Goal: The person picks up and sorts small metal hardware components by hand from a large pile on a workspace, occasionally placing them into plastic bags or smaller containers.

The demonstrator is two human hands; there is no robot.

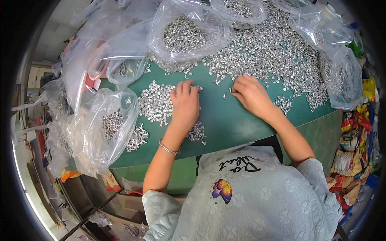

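Small silvery curved metal pieces [277,52] heap across the green table [225,120] beyond both hands. Left hand [185,105] lies flat, fingers together, beside a sorted patch [155,103] (heap's left) — right hand [250,94] pinches one; better to slide singles clear.

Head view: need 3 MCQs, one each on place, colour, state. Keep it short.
1. Where does the sorted patch of small metal pieces lie?
A. left of the left hand
B. right of the right hand
C. on the floor

2. What colour is the table top?
A. red
B. green
C. white

3. How does the left hand rest?
A. clenched around a bag
B. raised off the table
C. palm down on the table

Key: 1 A, the patch sits beside that hand's outer edge. 2 B, bare green shows between the hands. 3 C, its fingers lie flat, while the right hand pinches at loose pieces.
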